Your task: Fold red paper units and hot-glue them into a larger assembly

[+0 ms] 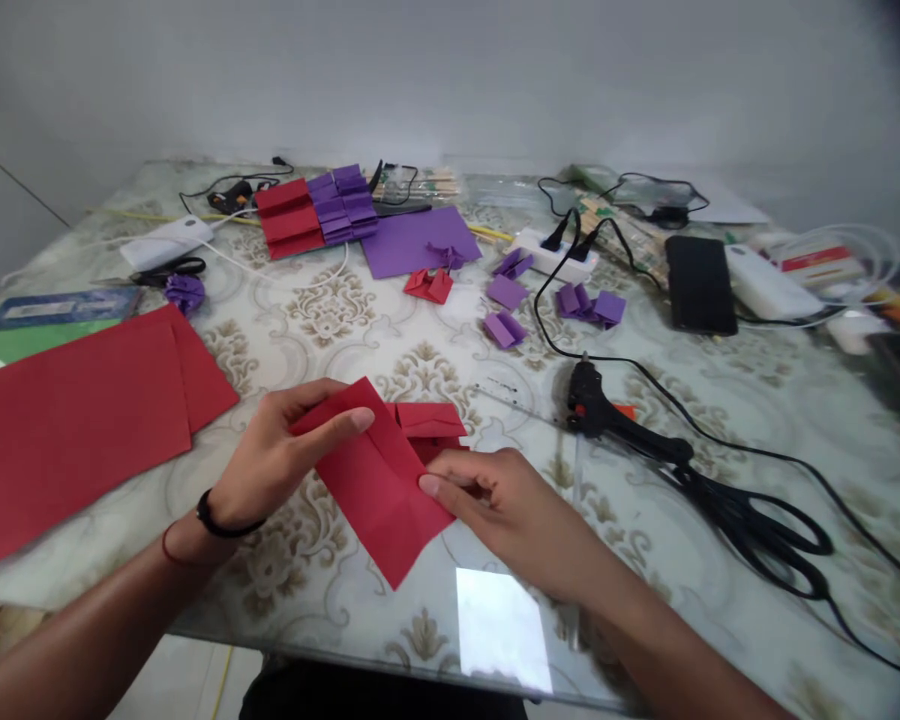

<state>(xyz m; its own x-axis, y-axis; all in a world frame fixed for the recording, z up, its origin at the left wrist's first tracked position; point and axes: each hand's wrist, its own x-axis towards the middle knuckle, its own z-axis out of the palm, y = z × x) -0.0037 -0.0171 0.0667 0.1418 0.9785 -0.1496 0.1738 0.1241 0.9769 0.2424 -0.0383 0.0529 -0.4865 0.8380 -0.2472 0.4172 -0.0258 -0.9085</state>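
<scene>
Between my two hands is a creased piece of red paper (379, 490), tilted above the table. My left hand (289, 440) pinches its upper left edge, thumb on top. At the right edge my right hand (495, 495) grips it between thumb and fingers. Just behind lies another folded red paper piece (429, 420), partly hidden by the held sheet and my right hand. Large red paper sheets (82, 430) lie to the left of my left hand. Farther back sit a small folded red piece (429, 286) and several folded purple pieces (505, 328).
A black glue gun (600, 405) and black-handled scissors (750, 530) lie on the right, with a black cable curving around them. Behind stand a white power strip (555, 258), a black phone (700, 283), a purple sheet (397, 245) and pleated red paper (289, 220).
</scene>
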